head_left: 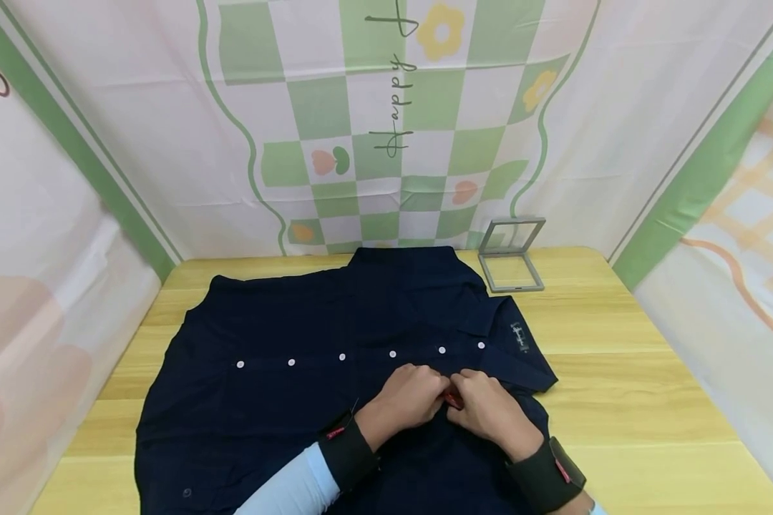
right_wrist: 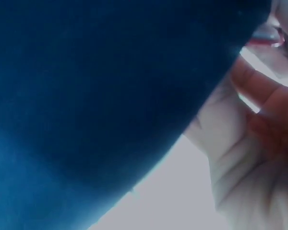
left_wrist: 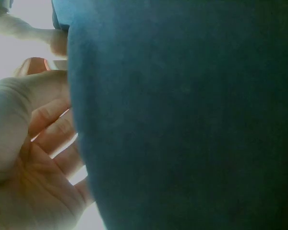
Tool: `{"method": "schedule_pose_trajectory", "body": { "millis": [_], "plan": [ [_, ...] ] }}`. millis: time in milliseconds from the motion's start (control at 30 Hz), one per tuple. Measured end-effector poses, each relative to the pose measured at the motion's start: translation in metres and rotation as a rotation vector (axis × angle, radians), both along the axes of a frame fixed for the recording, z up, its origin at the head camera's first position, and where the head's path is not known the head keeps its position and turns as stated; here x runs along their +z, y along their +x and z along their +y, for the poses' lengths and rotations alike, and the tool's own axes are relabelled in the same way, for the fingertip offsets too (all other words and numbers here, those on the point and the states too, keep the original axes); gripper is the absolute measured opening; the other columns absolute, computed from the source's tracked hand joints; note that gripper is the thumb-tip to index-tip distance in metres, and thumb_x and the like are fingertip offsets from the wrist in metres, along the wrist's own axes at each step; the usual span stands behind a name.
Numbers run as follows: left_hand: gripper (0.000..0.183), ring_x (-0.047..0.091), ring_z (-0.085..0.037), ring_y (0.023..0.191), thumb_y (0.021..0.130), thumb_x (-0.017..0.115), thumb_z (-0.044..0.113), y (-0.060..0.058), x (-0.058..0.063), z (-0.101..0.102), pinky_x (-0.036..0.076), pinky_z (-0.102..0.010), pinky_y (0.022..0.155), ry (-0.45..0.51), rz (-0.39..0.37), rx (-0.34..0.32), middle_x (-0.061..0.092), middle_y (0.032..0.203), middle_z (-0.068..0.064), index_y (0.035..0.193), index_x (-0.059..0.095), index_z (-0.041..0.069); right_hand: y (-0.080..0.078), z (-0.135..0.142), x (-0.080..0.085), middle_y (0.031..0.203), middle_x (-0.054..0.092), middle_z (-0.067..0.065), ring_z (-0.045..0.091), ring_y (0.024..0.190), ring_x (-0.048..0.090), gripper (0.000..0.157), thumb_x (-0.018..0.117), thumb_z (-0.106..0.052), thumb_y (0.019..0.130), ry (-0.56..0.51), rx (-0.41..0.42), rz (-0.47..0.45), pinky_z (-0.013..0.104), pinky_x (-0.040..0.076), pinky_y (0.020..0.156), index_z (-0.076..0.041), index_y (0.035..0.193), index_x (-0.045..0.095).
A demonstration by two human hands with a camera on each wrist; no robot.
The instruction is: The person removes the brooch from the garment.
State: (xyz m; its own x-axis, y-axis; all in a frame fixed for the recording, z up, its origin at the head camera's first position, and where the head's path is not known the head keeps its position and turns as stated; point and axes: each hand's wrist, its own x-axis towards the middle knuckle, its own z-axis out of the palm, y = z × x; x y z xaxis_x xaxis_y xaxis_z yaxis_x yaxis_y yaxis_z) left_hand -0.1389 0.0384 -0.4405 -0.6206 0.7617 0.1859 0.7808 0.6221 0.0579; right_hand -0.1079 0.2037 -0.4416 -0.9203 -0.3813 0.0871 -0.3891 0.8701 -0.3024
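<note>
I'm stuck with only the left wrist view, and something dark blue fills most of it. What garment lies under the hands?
Observer: The head view shows a navy fabric shirt with six round white buttons in a row.

Operator: Anything between the hands?

Observer: A small, glossy red object between the left hand and right hand; too covered to identify.

Operator: What else is on the table?

Observer: An open, grey, square-sided frame, near the far edge.
</note>
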Motion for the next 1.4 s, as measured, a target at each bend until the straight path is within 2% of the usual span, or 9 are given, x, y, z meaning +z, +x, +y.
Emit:
{"method": "schedule_pose_trajectory", "body": {
  "millis": [133, 267, 367, 467, 567, 667, 800, 967, 1400],
  "plan": [
    [0.015, 0.051, -0.001, 0.056, 0.089, 0.07, 0.022, -0.001, -0.001, 0.0, 0.034, -0.016, 0.05, 0.007, 0.013, -0.008, 0.06, 0.069, 0.011, 0.075, 0.064, 0.022, -0.001, 0.008, 0.005, 0.069, 0.043, -0.008, 0.002, 0.058, 0.037, 0.018, 0.076, -0.015, 0.078, -0.05, 0.054, -0.053, 0.019, 0.032, 0.052, -0.016, 0.076, 0.058],
    [0.006, 0.056, -0.003, 0.064, 0.089, 0.071, 0.026, -0.001, -0.003, -0.001, 0.039, -0.017, 0.055, -0.004, -0.041, -0.004, 0.066, 0.079, 0.009, 0.087, 0.069, 0.021, -0.003, 0.018, 0.012, 0.08, 0.052, -0.01, 0.0, 0.067, 0.045, 0.023, 0.078, -0.033, 0.082, -0.069, 0.103, -0.149, 0.02, 0.039, 0.057, -0.017, 0.093, 0.067],
    [0.021, 0.06, -0.007, 0.075, 0.089, 0.07, 0.038, -0.001, -0.002, -0.003, 0.046, -0.021, 0.063, -0.054, -0.09, 0.017, 0.068, 0.091, 0.006, 0.099, 0.07, 0.019, -0.008, 0.024, 0.016, 0.088, 0.058, -0.009, 0.002, 0.074, 0.052, 0.034, 0.076, -0.044, 0.083, -0.067, 0.128, -0.212, 0.021, 0.045, 0.062, -0.017, 0.102, 0.069],
    [0.041, 0.062, -0.012, 0.09, 0.088, 0.068, 0.053, 0.0, -0.001, -0.004, 0.052, -0.027, 0.075, -0.117, -0.125, 0.053, 0.067, 0.108, 0.003, 0.109, 0.07, 0.018, -0.016, 0.028, 0.018, 0.094, 0.061, -0.006, 0.006, 0.08, 0.058, 0.04, 0.075, -0.046, 0.083, -0.073, 0.15, -0.266, 0.023, 0.049, 0.067, -0.013, 0.106, 0.07],
    [0.053, 0.059, -0.016, 0.106, 0.086, 0.065, 0.06, 0.0, -0.001, -0.005, 0.053, -0.034, 0.087, -0.169, -0.163, 0.098, 0.062, 0.124, -0.001, 0.116, 0.07, 0.017, -0.023, 0.029, 0.019, 0.098, 0.062, -0.004, 0.009, 0.085, 0.06, 0.043, 0.074, -0.046, 0.084, -0.08, 0.183, -0.291, 0.025, 0.051, 0.071, -0.012, 0.109, 0.069],
    [0.057, 0.055, -0.019, 0.117, 0.085, 0.066, 0.061, 0.001, -0.002, -0.005, 0.051, -0.037, 0.093, -0.198, -0.202, 0.127, 0.056, 0.134, -0.003, 0.122, 0.067, 0.017, -0.029, 0.028, 0.019, 0.101, 0.062, -0.002, 0.009, 0.085, 0.059, 0.043, 0.074, -0.044, 0.085, -0.104, 0.235, -0.307, 0.026, 0.051, 0.073, -0.011, 0.112, 0.069],
    [0.059, 0.052, -0.02, 0.122, 0.086, 0.066, 0.06, 0.001, -0.003, -0.004, 0.051, -0.038, 0.094, -0.228, -0.222, 0.134, 0.053, 0.137, -0.003, 0.127, 0.064, 0.017, -0.032, 0.027, 0.017, 0.1, 0.061, -0.002, 0.007, 0.083, 0.056, 0.039, 0.073, -0.037, 0.087, -0.128, 0.285, -0.348, 0.024, 0.049, 0.072, -0.008, 0.113, 0.068],
    [0.058, 0.051, -0.021, 0.122, 0.086, 0.066, 0.058, 0.001, -0.004, -0.002, 0.051, -0.039, 0.093, -0.237, -0.235, 0.138, 0.053, 0.136, -0.003, 0.126, 0.064, 0.016, -0.032, 0.029, 0.015, 0.098, 0.058, -0.003, 0.005, 0.081, 0.053, 0.034, 0.073, -0.031, 0.088, -0.132, 0.297, -0.358, 0.023, 0.047, 0.071, -0.008, 0.112, 0.07],
    [0.057, 0.051, -0.021, 0.123, 0.088, 0.065, 0.057, 0.001, -0.003, -0.003, 0.052, -0.04, 0.092, -0.25, -0.217, 0.133, 0.053, 0.137, -0.004, 0.127, 0.064, 0.016, -0.03, 0.026, 0.011, 0.095, 0.053, -0.005, 0.003, 0.076, 0.047, 0.039, 0.077, -0.037, 0.083, -0.106, 0.271, -0.348, 0.021, 0.041, 0.067, -0.011, 0.111, 0.071]
  ]
}}
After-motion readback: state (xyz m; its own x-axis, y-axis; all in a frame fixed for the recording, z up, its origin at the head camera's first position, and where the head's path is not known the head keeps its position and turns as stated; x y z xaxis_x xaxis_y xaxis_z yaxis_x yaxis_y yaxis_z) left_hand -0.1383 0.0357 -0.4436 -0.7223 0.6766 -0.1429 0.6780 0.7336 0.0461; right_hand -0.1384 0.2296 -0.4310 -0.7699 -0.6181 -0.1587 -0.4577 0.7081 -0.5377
